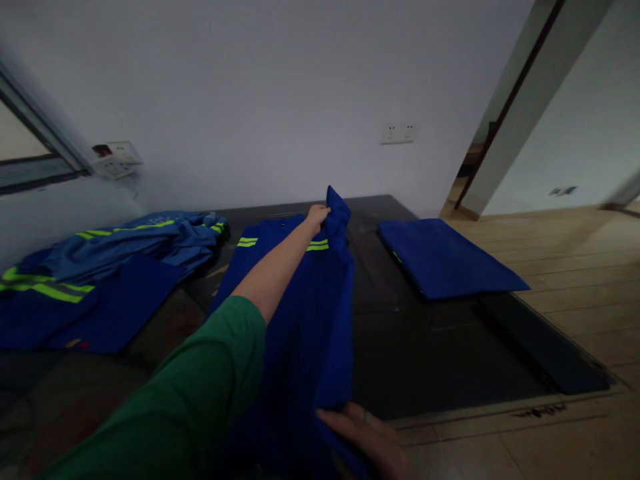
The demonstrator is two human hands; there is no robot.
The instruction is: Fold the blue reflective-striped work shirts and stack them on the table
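A blue work shirt (295,320) with yellow-green stripes across its chest lies lengthwise in front of me. My left hand (317,217) reaches over it to the far right shoulder, its fingers closed on the raised fabric there. Down at the near end, my right hand (367,437) has the right edge of the shirt between thumb and fingers. That right side stands up in a fold between both hands. My green-sleeved left arm hides part of the shirt's left half.
A crumpled heap of blue striped clothing (135,247) lies to the left. A folded blue garment (445,257) rests on the right of the dark table (430,360). Behind is a white wall with a socket plate (397,133); wooden floor (565,253) shows on the right.
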